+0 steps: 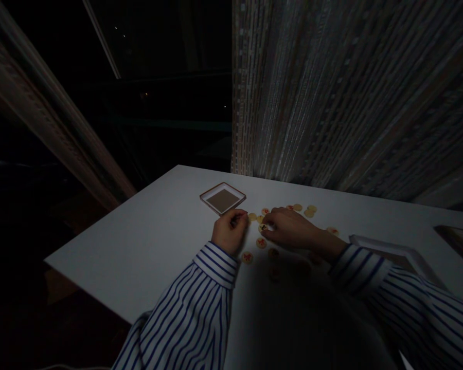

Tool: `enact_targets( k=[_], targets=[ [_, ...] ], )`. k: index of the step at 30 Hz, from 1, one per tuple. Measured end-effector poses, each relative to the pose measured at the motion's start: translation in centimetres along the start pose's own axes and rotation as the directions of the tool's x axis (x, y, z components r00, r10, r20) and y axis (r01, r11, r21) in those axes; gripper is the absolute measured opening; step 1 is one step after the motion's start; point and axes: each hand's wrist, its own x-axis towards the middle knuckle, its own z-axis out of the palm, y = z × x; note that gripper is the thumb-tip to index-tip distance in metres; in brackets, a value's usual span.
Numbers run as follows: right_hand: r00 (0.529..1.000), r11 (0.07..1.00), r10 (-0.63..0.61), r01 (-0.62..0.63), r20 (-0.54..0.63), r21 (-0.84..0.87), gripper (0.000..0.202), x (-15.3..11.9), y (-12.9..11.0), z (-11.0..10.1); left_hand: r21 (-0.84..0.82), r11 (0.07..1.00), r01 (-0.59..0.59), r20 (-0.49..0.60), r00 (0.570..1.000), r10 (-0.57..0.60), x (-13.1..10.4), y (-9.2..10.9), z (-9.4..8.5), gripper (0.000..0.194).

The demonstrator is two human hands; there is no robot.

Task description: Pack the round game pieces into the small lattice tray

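Round pale Chinese chess pieces with red or black characters lie scattered on the white table. My left hand is closed, thumb and fingers curled together beside a plain-faced piece; what it holds, if anything, is hidden. My right hand reaches in from the right, its thumb and fingertips around a black-marked Chinese chess piece on the tabletop. Nearer to me are a red-marked piece and another red one. More pieces lie beyond my right hand, some overlapping. Several in the shadow are hard to read.
An open shallow box part stands behind my left hand. Under my right forearm, partly hidden, is another tray-like box part. A framed flat object lies at the right edge. String curtains hang behind the white table; the room is dim.
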Motion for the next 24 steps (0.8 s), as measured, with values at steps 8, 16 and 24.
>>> enact_targets(
  k=[8,16,24],
  targets=[
    [1.000,1.000,0.006,-0.006,0.016,-0.004,0.031,0.0,-0.5,0.2,0.039,0.999,-0.010,0.013,1.000,0.010,0.0,0.1,-0.2,0.021],
    [0.999,0.986,0.020,-0.014,-0.034,0.164,0.036,-1.0,1.4,-4.5,0.046,0.999,-0.012,0.033,0.999,0.010,-0.3,0.3,-0.1,0.027],
    [0.983,0.959,0.117,-0.074,-0.144,0.274,0.032,-3.6,3.9,-9.4,0.071,0.997,-0.030,0.061,0.998,0.026,-0.6,2.3,-0.3,0.029]
  ],
)
